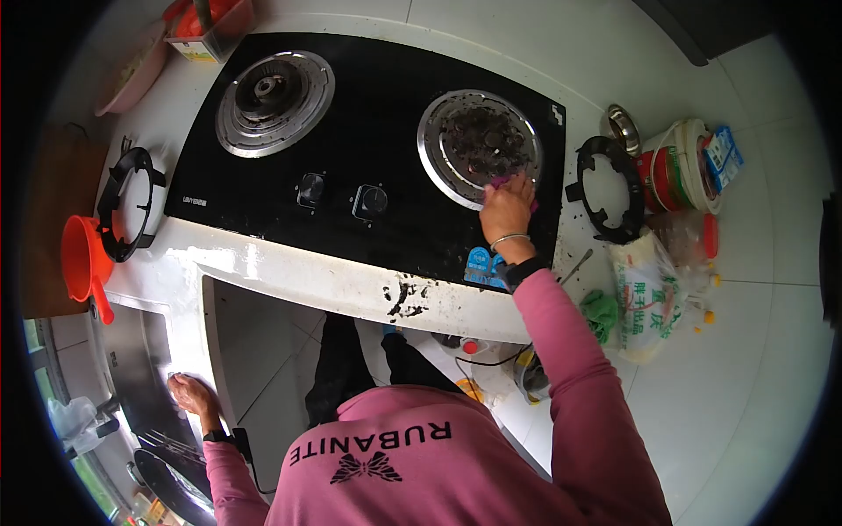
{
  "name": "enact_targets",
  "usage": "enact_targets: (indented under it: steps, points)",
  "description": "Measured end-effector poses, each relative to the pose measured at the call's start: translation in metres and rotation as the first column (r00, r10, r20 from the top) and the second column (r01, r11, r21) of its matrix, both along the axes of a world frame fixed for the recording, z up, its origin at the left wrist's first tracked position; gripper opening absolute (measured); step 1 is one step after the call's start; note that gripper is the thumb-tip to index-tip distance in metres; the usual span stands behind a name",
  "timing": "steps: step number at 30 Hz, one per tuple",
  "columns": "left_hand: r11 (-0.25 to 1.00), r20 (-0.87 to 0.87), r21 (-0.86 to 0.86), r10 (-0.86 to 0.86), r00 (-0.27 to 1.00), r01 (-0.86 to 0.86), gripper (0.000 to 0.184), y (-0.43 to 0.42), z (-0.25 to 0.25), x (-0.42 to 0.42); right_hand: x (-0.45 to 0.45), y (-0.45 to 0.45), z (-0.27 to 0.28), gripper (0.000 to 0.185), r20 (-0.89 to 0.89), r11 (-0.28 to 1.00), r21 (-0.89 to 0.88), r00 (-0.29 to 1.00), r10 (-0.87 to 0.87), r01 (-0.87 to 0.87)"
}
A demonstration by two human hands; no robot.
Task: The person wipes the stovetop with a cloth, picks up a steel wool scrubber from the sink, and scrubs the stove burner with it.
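Observation:
My right hand (509, 212) is closed on a purple cloth (500, 181), pressed against the lower right rim of the right burner (478, 145). Dark, crumbly grime covers the middle of that burner. Only small edges of the cloth show around my fingers. Both burners sit in a black glass gas hob (368, 114). The left burner (276, 103) still carries its dark burner head. At the lower left, my left hand (189, 393) rests with its fingers laid on the counter edge beside the sink (132, 351), holding nothing that I can see.
Black pan supports lie either side of the hob, one at left (132, 206), one at right (610, 188). An orange-red ladle (83, 259) sits near the sink. Dark crumbs (408, 296) dot the front counter edge. A bucket (671, 167) and a plastic bag (645, 294) stand at right.

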State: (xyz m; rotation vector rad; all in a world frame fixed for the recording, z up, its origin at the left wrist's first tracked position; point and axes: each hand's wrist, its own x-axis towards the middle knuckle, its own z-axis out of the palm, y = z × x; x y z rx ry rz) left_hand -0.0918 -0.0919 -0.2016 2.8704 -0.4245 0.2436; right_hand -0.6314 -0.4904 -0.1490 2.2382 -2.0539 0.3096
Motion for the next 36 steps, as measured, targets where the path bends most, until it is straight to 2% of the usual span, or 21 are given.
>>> enact_targets:
  steps: [2, 3, 4, 5, 6, 7, 9, 11, 12, 13, 15, 16, 17, 19, 21, 22, 24, 27, 32, 35, 36]
  points:
    - [1.0, -0.023, -0.022, 0.014, 1.0, -0.015, 0.038, -0.001, 0.0, -0.001, 0.01, 0.009, -0.002, 0.046, 0.057, 0.998, -0.061, 0.998, 0.026, -0.023]
    - [0.999, -0.003, -0.031, 0.009, 1.0, -0.009, 0.039, -0.003, -0.002, -0.001, 0.021, 0.018, 0.009, 0.043, 0.03, 0.99, 0.054, 0.992, 0.126, -0.127]
    - [0.999, -0.048, -0.03, 0.025, 0.999, -0.026, 0.038, -0.008, 0.002, -0.004, 0.036, 0.025, 0.02, 0.04, 0.318, 0.967, 0.146, 0.935, 0.156, -0.211]
    - [0.999, -0.092, -0.02, 0.042, 0.995, -0.044, 0.038, -0.009, 0.009, -0.008, 0.054, 0.035, 0.01, 0.042, 0.364, 0.963, -0.129, 0.892, 0.268, -0.236]
    - [0.999, -0.086, -0.025, 0.036, 0.996, -0.038, 0.038, -0.01, 0.011, -0.012, 0.066, 0.039, 0.01, 0.043, 0.237, 0.921, -0.083, 0.89, 0.388, -0.38]
    - [0.998, -0.106, -0.028, 0.048, 0.993, -0.051, 0.037, -0.011, 0.013, -0.013, 0.078, 0.043, 0.007, 0.041, 0.084, 0.919, -0.164, 0.923, 0.375, -0.359]
    - [0.999, -0.112, -0.031, 0.039, 0.993, -0.042, 0.037, -0.012, 0.016, -0.01, 0.071, 0.037, 0.015, 0.031, -0.015, 0.903, -0.097, 0.908, 0.419, -0.419]
    - [0.999, -0.096, -0.016, 0.027, 0.995, -0.029, 0.037, -0.004, 0.004, 0.002, 0.038, 0.03, 0.038, 0.018, 0.376, 0.89, -0.013, 0.823, 0.426, -0.455]
    - [0.998, -0.021, -0.064, -0.007, 1.0, 0.006, 0.037, 0.002, -0.007, 0.008, 0.025, 0.026, 0.044, 0.009, 0.308, 0.938, -0.105, 0.886, 0.348, -0.331]
    - [0.998, -0.017, -0.064, -0.012, 1.0, 0.01, 0.037, -0.002, -0.005, 0.006, 0.007, 0.021, 0.057, 0.008, 0.312, 0.959, -0.108, 0.907, 0.283, -0.262]
    - [0.997, -0.039, -0.082, -0.007, 0.999, 0.004, 0.037, -0.002, 0.001, -0.001, -0.036, -0.002, 0.061, 0.014, 0.316, 0.982, -0.175, 0.94, 0.13, -0.076]
    - [0.997, -0.037, -0.073, -0.002, 0.999, 0.0, 0.037, -0.001, 0.002, -0.001, -0.051, -0.016, 0.06, 0.018, 0.41, 0.973, -0.224, 0.911, 0.041, 0.058]
    - [0.995, -0.061, -0.097, -0.037, 0.997, 0.031, 0.037, -0.002, 0.004, -0.002, -0.063, -0.028, 0.061, 0.022, 0.538, 0.976, -0.168, 0.843, -0.025, 0.136]
    - [0.991, -0.083, -0.122, -0.06, 0.995, 0.049, 0.038, 0.006, -0.002, 0.009, -0.079, -0.039, 0.048, 0.029, 0.459, 0.943, -0.324, 0.884, 0.094, 0.068]
    - [0.988, -0.186, -0.13, -0.109, 0.977, 0.086, 0.038, 0.032, -0.032, 0.05, -0.078, -0.03, 0.03, 0.029, 0.174, 0.954, -0.279, 0.971, 0.164, -0.111]
    - [0.994, -0.123, -0.068, -0.092, 0.988, 0.084, 0.037, 0.021, -0.015, 0.029, -0.075, -0.026, 0.026, 0.029, 0.173, 0.955, -0.272, 0.97, 0.171, -0.12]
    - [0.999, -0.116, -0.044, -0.033, 0.993, 0.028, 0.036, 0.002, 0.003, 0.003, -0.067, -0.02, 0.019, 0.026, 0.019, 0.983, -0.156, 0.995, 0.101, -0.097]
    - [0.999, -0.059, -0.003, 0.032, 0.998, -0.032, 0.035, 0.002, -0.002, 0.005, -0.051, -0.022, 0.028, 0.024, 0.003, 1.0, -0.018, 1.0, 0.018, -0.017]
    - [0.995, -0.029, 0.091, 0.043, 0.999, -0.04, 0.036, 0.005, -0.013, 0.013, -0.01, 0.0, 0.026, 0.021, -0.008, 1.0, 0.003, 1.0, 0.011, -0.01]
    - [0.995, 0.014, 0.096, 0.003, 1.0, -0.005, 0.037, 0.015, -0.027, 0.027, 0.034, 0.015, 0.03, 0.017, 0.056, 0.99, 0.09, 0.993, 0.106, -0.111]
    - [0.996, 0.014, 0.092, 0.005, 1.0, -0.007, 0.037, 0.016, -0.028, 0.027, 0.056, 0.014, 0.02, 0.014, 0.08, 0.985, -0.014, 0.981, 0.174, -0.174]
